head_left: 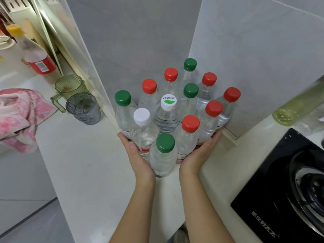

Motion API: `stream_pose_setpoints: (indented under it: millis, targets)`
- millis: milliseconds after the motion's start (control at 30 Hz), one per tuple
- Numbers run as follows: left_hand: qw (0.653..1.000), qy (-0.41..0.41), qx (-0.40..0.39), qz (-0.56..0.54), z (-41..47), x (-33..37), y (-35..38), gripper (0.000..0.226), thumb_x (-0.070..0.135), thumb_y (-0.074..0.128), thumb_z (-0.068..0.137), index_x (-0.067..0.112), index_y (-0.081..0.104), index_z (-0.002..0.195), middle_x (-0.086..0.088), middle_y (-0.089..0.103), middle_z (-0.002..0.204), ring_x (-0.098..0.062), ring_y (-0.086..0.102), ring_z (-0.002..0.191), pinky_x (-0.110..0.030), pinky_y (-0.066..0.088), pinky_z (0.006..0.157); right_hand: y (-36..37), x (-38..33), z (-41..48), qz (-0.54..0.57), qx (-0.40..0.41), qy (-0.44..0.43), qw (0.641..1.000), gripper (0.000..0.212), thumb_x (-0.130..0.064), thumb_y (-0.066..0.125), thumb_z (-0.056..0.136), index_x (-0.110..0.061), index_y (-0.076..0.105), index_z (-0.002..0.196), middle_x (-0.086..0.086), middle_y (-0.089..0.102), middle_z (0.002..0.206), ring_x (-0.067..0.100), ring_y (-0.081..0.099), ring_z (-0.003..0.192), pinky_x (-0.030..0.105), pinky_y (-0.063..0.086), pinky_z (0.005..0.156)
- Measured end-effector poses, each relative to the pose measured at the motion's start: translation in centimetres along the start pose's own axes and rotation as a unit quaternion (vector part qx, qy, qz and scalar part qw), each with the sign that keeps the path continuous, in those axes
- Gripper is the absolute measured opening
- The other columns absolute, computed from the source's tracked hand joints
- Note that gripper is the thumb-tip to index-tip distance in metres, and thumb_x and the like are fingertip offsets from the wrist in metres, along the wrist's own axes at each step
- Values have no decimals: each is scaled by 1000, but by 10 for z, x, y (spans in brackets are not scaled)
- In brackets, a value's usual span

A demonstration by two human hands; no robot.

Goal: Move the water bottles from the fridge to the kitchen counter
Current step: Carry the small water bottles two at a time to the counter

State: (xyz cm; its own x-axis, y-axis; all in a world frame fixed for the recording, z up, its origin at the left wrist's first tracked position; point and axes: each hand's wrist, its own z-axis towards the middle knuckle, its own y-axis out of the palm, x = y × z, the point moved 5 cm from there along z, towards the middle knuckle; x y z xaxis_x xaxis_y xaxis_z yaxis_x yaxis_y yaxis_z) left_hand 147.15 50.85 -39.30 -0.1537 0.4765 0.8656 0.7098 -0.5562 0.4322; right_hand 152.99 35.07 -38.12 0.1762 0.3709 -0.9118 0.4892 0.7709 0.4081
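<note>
- Plastic pressed against both palms: the left hand (137,155) lay against the near-left side of a cluster of water bottles (187,106), fingers stretched out along their sides, not clenched.
- The right hand (198,152) mirrored it on the near-right side, fingers likewise extended along the bottles, so the two hands cupped the group between them.
- Nearest the wrists stood a green-capped bottle (164,158), between the two palms.
- The cluster stood upright and tightly packed on the white kitchen counter (87,163), pushed into the corner of the grey tiled wall (140,41).
- Caps were red, green and white; one white cap (168,102) near the middle read "Cestbon".
- Left of the cluster, a grey tumbler (84,109) stood just in front of a green ribbed pitcher (69,86).
- Further left lay a crumpled pink cloth (17,116), and behind it stood a yellow-capped bottle with a red label (33,53).
- On the right, a black gas hob (280,190) sat in the counter, with a blurred pale-green bottle (298,106) beyond it.
</note>
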Motion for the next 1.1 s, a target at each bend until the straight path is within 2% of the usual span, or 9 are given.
stream_pose_setpoints:
  millis: [100,267,533,633,767,833,967,1033,1100]
  targets:
    - [1000,-7,-4,-5,1,-1,1,124,92,57,50,32,23,153,12,30,157,-9,30,143,-39,20,121,5,1,-1,21,-12,9,1000,66,-45,36,90,-28,26,153,0,30,160,15,37,143,45,30,118]
    - [1000,-23,14,1,3,-3,1,127,94,56,47,32,25,153,7,31,157,-12,31,143,-41,21,120,10,7,2,63,-17,64,996,91,-66,47,78,-22,26,155,2,33,159,17,37,143,46,27,119]
    - [999,-36,20,8,2,-3,1,128,94,58,45,34,24,152,12,33,155,-9,33,142,-39,21,120,9,5,3,32,-6,56,998,84,-59,44,78,-24,29,153,-1,34,158,14,38,142,43,30,118]
    - [999,-40,13,31,-2,0,-1,127,93,57,48,30,24,153,8,30,157,-12,30,143,-40,21,120,3,1,2,5,-4,44,999,65,-41,37,91,-28,28,153,-4,32,158,9,39,140,33,37,114]
    - [988,-9,38,151,-10,17,-7,75,58,33,92,28,9,156,14,11,161,-6,14,147,-24,11,116,-7,-18,3,-67,-29,45,996,53,-8,31,102,-18,27,154,-2,34,155,-8,51,122,4,45,85]
    - [971,25,65,227,-18,38,-15,59,35,25,102,25,2,156,13,1,162,-3,5,148,-22,7,117,-10,-39,9,-116,-65,44,990,57,-16,37,101,-21,21,156,-6,26,159,-1,36,137,6,37,97]
    - [880,263,-32,394,-44,118,12,62,42,29,97,20,19,155,6,5,163,-4,-4,148,-21,0,120,13,-115,27,-247,-216,-102,939,67,-42,40,92,-33,17,154,-20,16,158,-3,11,147,29,15,121]
    - [784,321,-102,522,-55,142,48,64,49,26,95,24,22,154,4,5,163,-11,-8,149,-30,-2,120,45,-143,33,-381,-303,-235,841,62,-46,35,93,-32,22,153,-17,20,158,6,8,150,40,6,122]
    - [667,307,-145,663,-56,146,80,66,56,19,95,29,13,155,1,-4,163,-19,-13,149,-44,-4,120,83,-149,38,-527,-380,-292,701,59,-52,27,98,-34,22,154,-10,16,163,16,3,152,50,0,120]
